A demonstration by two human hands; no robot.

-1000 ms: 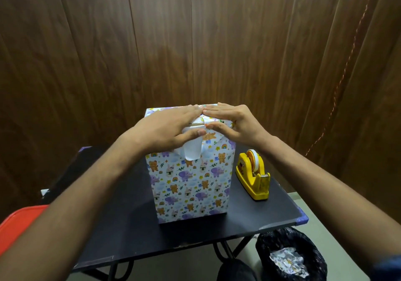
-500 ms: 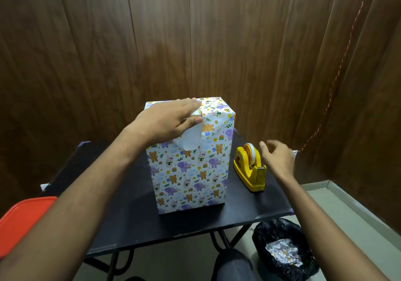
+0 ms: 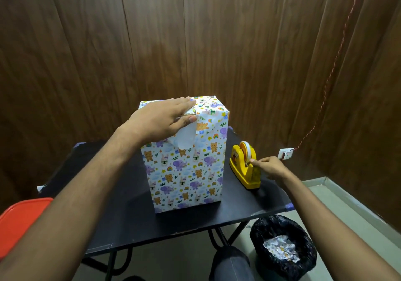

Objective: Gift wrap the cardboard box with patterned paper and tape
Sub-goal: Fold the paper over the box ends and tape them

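Head view, left hand [image 3: 160,121] flat on wrapped box [image 3: 186,168], right hand [image 3: 270,168] pinching tape at dispenser [image 3: 244,168], no legible writing.

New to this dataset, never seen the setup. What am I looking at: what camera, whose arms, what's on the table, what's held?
There is no robot here. A person wears one wide-angle camera on the head, looking down at their own two bare hands.

On the black table stands a tall box wrapped in animal-print paper, with a yellow tape dispenser beside it.

The left hand presses the folded paper down on the box top; a white paper flap curls out under it. The right hand pinches the tape end at the dispenser.

A black bin holding crumpled paper sits on the floor.
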